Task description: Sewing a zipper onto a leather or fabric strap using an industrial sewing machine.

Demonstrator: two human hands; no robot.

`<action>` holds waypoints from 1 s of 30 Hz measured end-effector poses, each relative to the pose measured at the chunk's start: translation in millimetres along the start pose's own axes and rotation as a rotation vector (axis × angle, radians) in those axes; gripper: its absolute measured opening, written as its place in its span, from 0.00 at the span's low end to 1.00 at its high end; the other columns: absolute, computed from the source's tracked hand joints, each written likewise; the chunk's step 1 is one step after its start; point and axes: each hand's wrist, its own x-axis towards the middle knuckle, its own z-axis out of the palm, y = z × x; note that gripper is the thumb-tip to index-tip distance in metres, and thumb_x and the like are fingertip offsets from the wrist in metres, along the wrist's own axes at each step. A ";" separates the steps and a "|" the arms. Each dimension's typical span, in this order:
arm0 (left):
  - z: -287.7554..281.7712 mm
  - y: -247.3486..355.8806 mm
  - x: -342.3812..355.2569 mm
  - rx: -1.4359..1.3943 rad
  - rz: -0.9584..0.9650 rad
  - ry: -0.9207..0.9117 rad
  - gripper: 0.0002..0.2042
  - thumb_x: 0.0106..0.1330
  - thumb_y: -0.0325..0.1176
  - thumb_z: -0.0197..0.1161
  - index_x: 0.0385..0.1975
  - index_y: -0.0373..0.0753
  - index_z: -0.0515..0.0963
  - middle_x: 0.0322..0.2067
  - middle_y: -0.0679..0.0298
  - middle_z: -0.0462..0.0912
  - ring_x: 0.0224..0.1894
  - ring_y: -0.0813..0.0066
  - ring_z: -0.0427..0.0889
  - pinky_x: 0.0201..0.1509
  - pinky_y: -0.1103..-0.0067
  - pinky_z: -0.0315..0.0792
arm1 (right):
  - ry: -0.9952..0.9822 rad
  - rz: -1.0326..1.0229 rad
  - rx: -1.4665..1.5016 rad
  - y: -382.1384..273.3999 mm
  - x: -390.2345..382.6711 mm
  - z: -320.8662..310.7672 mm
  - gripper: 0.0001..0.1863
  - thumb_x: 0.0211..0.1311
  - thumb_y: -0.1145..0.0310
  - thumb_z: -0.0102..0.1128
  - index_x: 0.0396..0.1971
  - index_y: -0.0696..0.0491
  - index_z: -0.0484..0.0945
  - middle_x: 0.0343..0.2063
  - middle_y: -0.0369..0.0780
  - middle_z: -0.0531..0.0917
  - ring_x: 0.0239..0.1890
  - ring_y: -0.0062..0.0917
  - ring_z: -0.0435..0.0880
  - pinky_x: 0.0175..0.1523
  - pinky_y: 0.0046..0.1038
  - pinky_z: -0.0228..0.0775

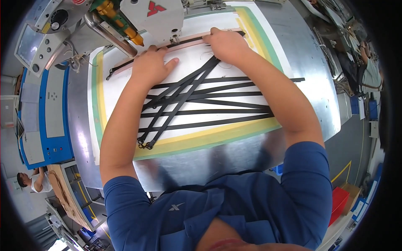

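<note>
A long black strap (190, 40) lies along a pale pink strip-shaped guide (194, 43) that runs slantwise under the machine head. My left hand (151, 67) rests on the left half of the guide, fingertips pressing down and thumb held apart. At the right half, my right hand (229, 47) has thumb and forefinger closed about the strap; its other fingers are hidden beneath the hand. A metal clip (109, 76) hangs at the strap's left end. Nearer to me, several loose black straps (209, 101) lie crossed on the white sheet, some with dark clips (144, 145).
The machine head (157, 16) stands just beyond my hands, with a brass-coloured nozzle (136, 37) near my left fingers. Yellow and green tape (209, 138) edges the white sheet on the metal table (322, 108). A blue cabinet (54, 113) stands at left; a person (33, 180) is farther off.
</note>
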 end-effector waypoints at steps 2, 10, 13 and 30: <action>3.4 3.8 5.4 -0.053 0.036 0.007 0.29 0.71 0.58 0.58 0.64 0.46 0.79 0.55 0.49 0.81 0.55 0.46 0.82 0.63 0.59 0.73 | -0.006 0.004 0.004 6.8 -2.9 0.0 0.22 0.62 0.77 0.56 0.55 0.45 0.85 0.49 0.42 0.83 0.48 0.40 0.88 0.51 0.39 0.81; 2.6 37.1 6.8 0.038 -0.002 0.028 0.31 0.69 0.59 0.60 0.64 0.45 0.78 0.54 0.49 0.80 0.55 0.47 0.82 0.62 0.59 0.74 | 0.027 -0.021 0.042 14.2 -4.1 6.5 0.22 0.61 0.78 0.55 0.54 0.46 0.85 0.48 0.42 0.83 0.47 0.40 0.88 0.51 0.39 0.81; 1.7 42.9 11.2 0.010 0.000 0.015 0.31 0.68 0.60 0.61 0.63 0.44 0.79 0.54 0.48 0.80 0.55 0.48 0.82 0.62 0.60 0.74 | 0.043 -0.058 0.061 13.9 -4.0 7.6 0.22 0.61 0.78 0.56 0.54 0.48 0.85 0.48 0.43 0.83 0.48 0.40 0.88 0.52 0.39 0.81; 13.1 52.2 18.7 -0.057 0.048 0.102 0.31 0.66 0.59 0.64 0.61 0.42 0.81 0.57 0.51 0.80 0.58 0.48 0.80 0.65 0.58 0.72 | 0.000 -0.049 -0.004 31.6 -11.9 0.7 0.20 0.62 0.76 0.55 0.53 0.49 0.85 0.47 0.42 0.83 0.47 0.40 0.88 0.50 0.39 0.82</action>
